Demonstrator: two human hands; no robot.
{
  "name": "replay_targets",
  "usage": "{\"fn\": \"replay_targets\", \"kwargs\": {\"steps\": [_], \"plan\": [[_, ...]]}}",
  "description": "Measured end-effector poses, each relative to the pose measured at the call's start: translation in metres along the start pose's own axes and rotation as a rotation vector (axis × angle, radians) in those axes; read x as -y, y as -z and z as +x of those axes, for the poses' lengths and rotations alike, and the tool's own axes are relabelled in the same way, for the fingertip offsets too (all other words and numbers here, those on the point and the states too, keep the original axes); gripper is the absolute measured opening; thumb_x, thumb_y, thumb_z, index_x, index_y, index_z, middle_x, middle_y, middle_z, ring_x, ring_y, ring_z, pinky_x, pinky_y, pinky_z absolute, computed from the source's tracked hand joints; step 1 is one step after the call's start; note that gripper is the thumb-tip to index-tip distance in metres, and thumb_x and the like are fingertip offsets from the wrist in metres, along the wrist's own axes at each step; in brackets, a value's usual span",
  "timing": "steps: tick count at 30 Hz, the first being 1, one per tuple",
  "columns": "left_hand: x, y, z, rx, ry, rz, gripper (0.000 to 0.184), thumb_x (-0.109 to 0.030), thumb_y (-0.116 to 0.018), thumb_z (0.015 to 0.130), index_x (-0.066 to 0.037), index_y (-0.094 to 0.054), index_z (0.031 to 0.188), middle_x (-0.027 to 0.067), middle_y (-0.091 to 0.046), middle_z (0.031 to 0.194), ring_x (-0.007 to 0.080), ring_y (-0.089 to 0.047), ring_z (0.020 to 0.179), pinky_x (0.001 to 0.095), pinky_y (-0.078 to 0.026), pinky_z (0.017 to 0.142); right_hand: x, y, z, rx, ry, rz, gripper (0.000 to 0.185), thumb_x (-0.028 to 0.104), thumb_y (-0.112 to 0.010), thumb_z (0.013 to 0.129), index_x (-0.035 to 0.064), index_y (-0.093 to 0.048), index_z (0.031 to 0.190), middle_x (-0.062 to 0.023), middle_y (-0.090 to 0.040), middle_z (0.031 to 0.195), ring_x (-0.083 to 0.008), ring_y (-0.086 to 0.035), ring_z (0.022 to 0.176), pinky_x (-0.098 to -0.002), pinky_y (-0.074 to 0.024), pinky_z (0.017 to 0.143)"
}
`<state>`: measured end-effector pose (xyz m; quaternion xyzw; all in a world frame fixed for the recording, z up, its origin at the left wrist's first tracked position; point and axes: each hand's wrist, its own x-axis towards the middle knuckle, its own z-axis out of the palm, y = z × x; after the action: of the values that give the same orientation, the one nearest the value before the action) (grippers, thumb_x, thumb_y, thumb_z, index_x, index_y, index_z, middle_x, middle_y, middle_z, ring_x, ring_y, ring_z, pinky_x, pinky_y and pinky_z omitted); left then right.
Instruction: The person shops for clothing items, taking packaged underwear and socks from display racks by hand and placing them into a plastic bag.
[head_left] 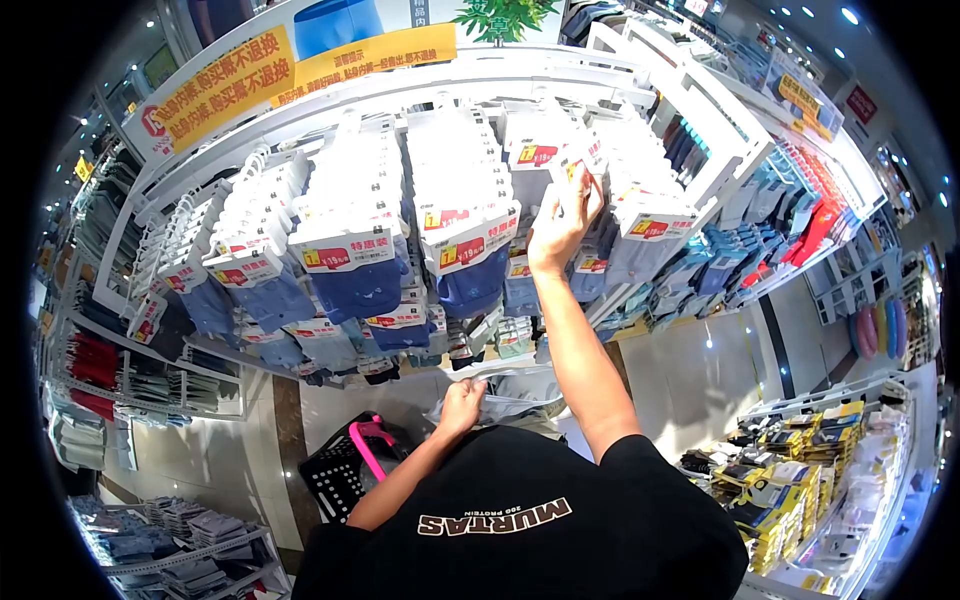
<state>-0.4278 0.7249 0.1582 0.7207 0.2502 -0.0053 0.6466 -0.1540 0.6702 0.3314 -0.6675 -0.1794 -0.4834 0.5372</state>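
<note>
At 1 o'clock: your right hand (pixel 563 220), pinching a header card (pixel 573 162) among hanging underwear packs (pixel 465 245); unhooked or not, unclear. At 11: your left hand (pixel 462 402), curled beside clear plastic (pixel 522 385), grip unclear.

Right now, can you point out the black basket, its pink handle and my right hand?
Black basket (pixel 326 486), head view: on its perforated side.
Pink handle (pixel 366 453), head view: partway along its bar.
Right hand (pixel 558 236), head view: just above the wrist.

Upper poster (pixel 335 28): cropped by the top edge. Black basket (pixel 332 482): partly hidden behind the left forearm (pixel 405 485). Smallest print on the hanging cards (pixel 462 252): illegible (even to a bystander squinting), as is whatever the left hand (pixel 462 404) encloses.
</note>
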Motion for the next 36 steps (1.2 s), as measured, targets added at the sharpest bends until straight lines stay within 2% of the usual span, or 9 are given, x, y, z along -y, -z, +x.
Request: {"fn": "replay_targets", "kwargs": {"steps": [8,14,19,27,29,30,32,34,36], "plan": [[0.005,0.001,0.003,0.013,-0.018,-0.036,0.044,-0.032,-0.057,0.097,-0.007,-0.048,0.063,0.0007,-0.046,0.050,0.0111,-0.047,0.042,0.0303,-0.037,0.041,0.005,-0.001,0.001,-0.034,0.060,-0.063,0.054,-0.008,-0.060,0.086,0.0018,-0.051,0.138,-0.0182,-0.045,0.130,-0.0327,-0.055,0.115,-0.0380,-0.0470,0.095],[-0.009,0.002,-0.003,0.012,0.011,-0.015,0.044,-0.030,-0.058,0.096,-0.002,-0.046,0.064,0.0035,-0.046,0.051,0.0119,-0.047,0.045,0.0339,-0.039,0.043,-0.006,-0.009,-0.005,0.035,0.110,-0.117,0.058,-0.006,-0.064,0.083,0.0063,-0.052,0.139,-0.0220,-0.044,0.136,-0.0401,-0.047,0.124,-0.0450,-0.0422,0.102],[0.001,-0.001,-0.002,0.001,-0.026,0.018,0.045,-0.033,-0.056,0.097,0.000,-0.051,0.066,0.0050,-0.049,0.051,0.0132,-0.049,0.045,0.0353,-0.039,0.043,0.003,-0.015,-0.008,0.250,-0.106,0.012,0.054,0.010,-0.054,0.092,0.0085,-0.044,0.145,-0.0257,-0.031,0.147,-0.0430,-0.031,0.136,-0.0482,-0.0277,0.112],[0.004,-0.005,-0.003,0.032,-0.029,0.039,0.045,-0.033,-0.056,0.096,0.001,-0.054,0.066,0.0058,-0.051,0.050,0.0146,-0.050,0.044,0.0357,-0.040,0.045,-0.013,-0.031,-0.001,0.386,-0.098,-0.009,0.063,0.019,-0.050,0.092,0.0128,-0.032,0.152,-0.0243,-0.023,0.153,-0.0410,-0.024,0.142,-0.0483,-0.0246,0.116],[0.007,-0.006,-0.001,0.028,-0.019,0.031,0.044,-0.032,-0.056,0.096,0.001,-0.055,0.066,0.0056,-0.050,0.050,0.0145,-0.050,0.044,0.0355,-0.040,0.045,-0.017,-0.030,-0.001,0.399,-0.124,0.067,0.069,0.046,-0.047,0.090,0.0095,-0.039,0.148,-0.0254,-0.028,0.149,-0.0436,-0.032,0.137,-0.0503,-0.0313,0.111],[0.006,-0.006,-0.001,0.026,-0.011,0.027,0.044,-0.032,-0.057,0.096,0.000,-0.055,0.066,0.0056,-0.050,0.050,0.0145,-0.050,0.044,0.0354,-0.040,0.045,-0.019,-0.021,-0.003,0.411,-0.061,0.038,0.057,0.020,-0.052,0.091,0.0083,-0.042,0.146,-0.0253,-0.031,0.148,-0.0425,-0.034,0.137,-0.0481,-0.0308,0.113],[0.002,-0.004,-0.002,0.020,-0.027,0.045,0.044,-0.032,-0.057,0.096,0.000,-0.053,0.065,0.0052,-0.050,0.050,0.0142,-0.050,0.044,0.0344,-0.040,0.044,-0.021,-0.009,-0.005,0.366,-0.045,0.043,0.061,0.040,-0.060,0.094,0.0059,-0.046,0.142,-0.0245,-0.039,0.141,-0.0402,-0.043,0.129,-0.0453,-0.0399,0.106],[-0.003,-0.004,-0.004,0.004,-0.021,0.036,0.047,-0.033,-0.057,0.097,-0.001,-0.052,0.063,0.0055,-0.052,0.051,0.0140,-0.052,0.044,0.0326,-0.040,0.042,-0.010,0.012,-0.008,0.314,-0.035,-0.034,0.046,-0.001,-0.064,0.088,0.0006,-0.053,0.133,-0.0193,-0.050,0.132,-0.0312,-0.054,0.119,-0.0400,-0.0459,0.101],[0.003,-0.003,0.000,-0.008,-0.056,0.032,0.048,-0.034,-0.058,0.096,-0.002,-0.049,0.061,0.0054,-0.051,0.050,0.0144,-0.051,0.042,0.0326,-0.039,0.041,-0.008,0.037,-0.020,0.371,-0.259,0.204,0.040,0.001,-0.062,0.090,-0.0019,-0.054,0.129,-0.0167,-0.054,0.127,-0.0241,-0.060,0.109,-0.0347,-0.0512,0.093]]}}
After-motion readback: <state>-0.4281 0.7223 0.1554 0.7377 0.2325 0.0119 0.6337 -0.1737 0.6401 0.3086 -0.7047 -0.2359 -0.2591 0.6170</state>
